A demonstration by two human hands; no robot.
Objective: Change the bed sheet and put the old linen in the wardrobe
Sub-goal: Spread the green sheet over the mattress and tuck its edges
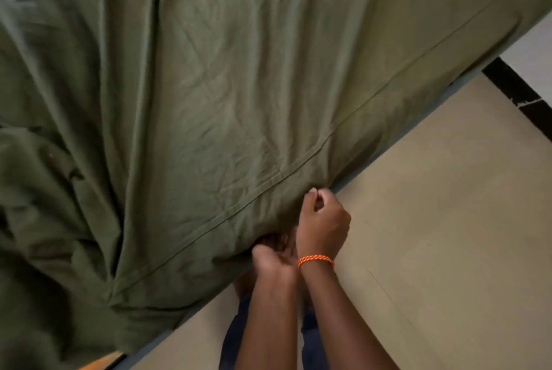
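Both hands gripped the sheet hem at 6 o'clock: left hand clenched, right hand pinching.

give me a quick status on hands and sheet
Left hand and right hand both gripping the olive green sheet at its near edge. Sheet rumpled, bunched at left. Nothing blocking.

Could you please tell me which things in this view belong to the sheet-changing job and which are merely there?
Job:
- olive green bed sheet
- left hand, gripping its edge
- right hand, pinching its edge

Merely there:
- orange bracelet
- beige floor
- black skirting strip
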